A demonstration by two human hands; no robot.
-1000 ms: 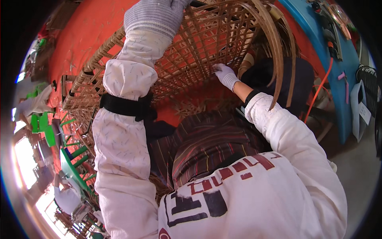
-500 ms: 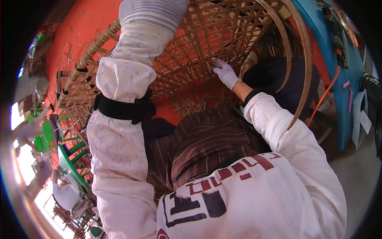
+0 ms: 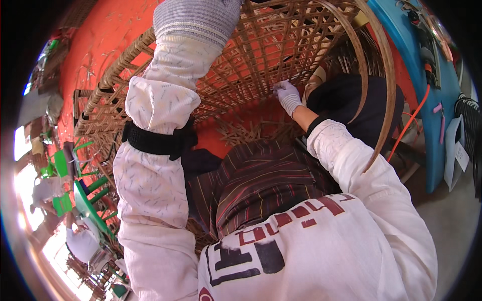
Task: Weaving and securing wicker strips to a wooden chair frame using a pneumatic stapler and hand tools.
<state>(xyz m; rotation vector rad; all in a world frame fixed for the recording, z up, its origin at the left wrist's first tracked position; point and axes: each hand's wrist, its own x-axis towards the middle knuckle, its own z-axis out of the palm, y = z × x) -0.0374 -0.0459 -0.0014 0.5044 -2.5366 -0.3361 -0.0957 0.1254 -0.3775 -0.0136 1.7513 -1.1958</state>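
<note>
A large open-weave lattice (image 3: 251,75) of brown cane strips stands in front of me, with a thick wrapped rim (image 3: 118,62) on its left side. My left hand (image 3: 198,20), in a grey striped glove, reaches over the upper part of the lattice; its fingers are mostly hidden at the top edge of the view. Low on the weave, my right hand (image 3: 288,96), in a pale glove, has its fingers bent and closed on the lattice. Long curved cane strips (image 3: 386,85) arc down on the right, past my right forearm.
Cane scraps (image 3: 251,131) lie on the red floor covering (image 3: 221,138) by my lap. At right stands a blue table (image 3: 437,125) with a power tool (image 3: 428,57) and an orange cord (image 3: 411,118). Green chairs (image 3: 90,200) and another person (image 3: 83,243) are at far left.
The view has shifted slightly, so the lattice and left arm sit a little further right and lower. My right hand stays low on the weave, its fingers now more bunched.
</note>
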